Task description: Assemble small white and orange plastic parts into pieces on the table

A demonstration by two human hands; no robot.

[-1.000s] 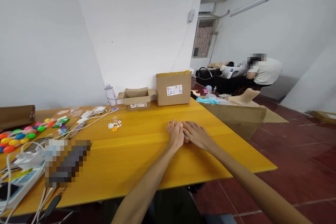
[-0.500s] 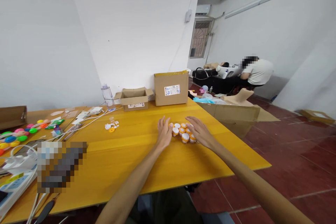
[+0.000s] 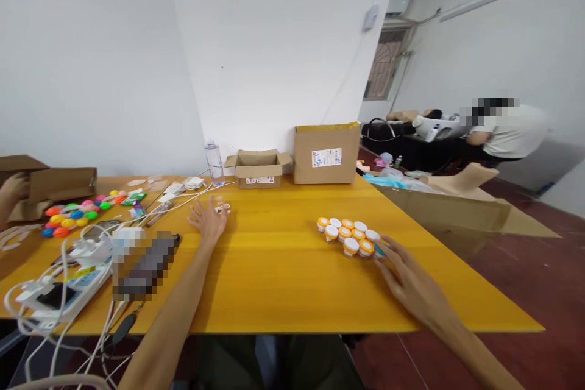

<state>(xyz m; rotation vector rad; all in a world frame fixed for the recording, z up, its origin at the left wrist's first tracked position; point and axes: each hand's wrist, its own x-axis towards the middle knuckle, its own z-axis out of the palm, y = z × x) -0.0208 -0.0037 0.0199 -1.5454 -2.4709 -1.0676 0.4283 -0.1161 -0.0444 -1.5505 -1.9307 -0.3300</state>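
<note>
We are resting our open right hand (image 3: pixel 406 277) beside the huddled orange-and-white jars (image 3: pixel 350 236) mid-worktop (image 3: pixel 283 268), fencing them in, while our open left hand (image 3: pixel 208 222) is reaching over small white pieces (image 3: pixel 222 208).

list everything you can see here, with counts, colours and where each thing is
small jars: about nine, orange or white tops, clustered on the table's right part
table: one, yellow wood
tiny parts: a few, white, by the left fingertips
cardboard boxes: a tall closed one, a low open one, both at the far edge; one at far left; a big flattened one off the table's right
water bottle: one, clear, by the wall
round toys: many, mixed bright colours, left
power strip and cables: white, near left
other person: one, white shirt, far right
left hand: open, flat beside the tiny parts
right hand: open, touching the jar cluster's near edge
</note>
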